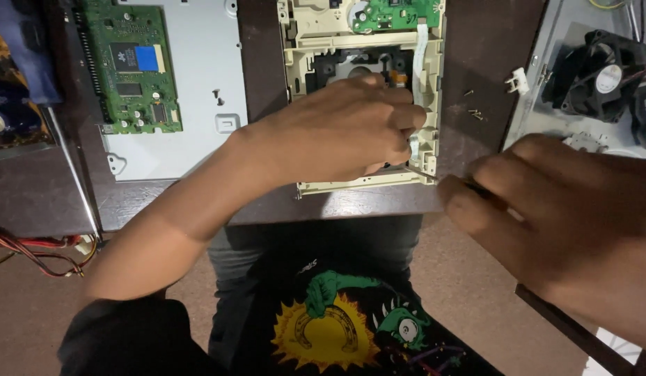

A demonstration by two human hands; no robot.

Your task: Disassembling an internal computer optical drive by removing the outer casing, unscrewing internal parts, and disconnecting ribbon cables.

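Observation:
A cream plastic disc-drive frame lies on the dark table, with a green circuit board at its far end and a white ribbon cable down its right side. My left hand rests closed on the frame's near part, fingers pressed against its right edge. My right hand is close to the camera at the right, gripping a thin screwdriver whose tip meets the frame's near right corner.
A grey metal cover plate carrying another green circuit board lies at the left. Small loose screws sit right of the frame. A black fan rests on a metal case at the far right. Red wires hang at lower left.

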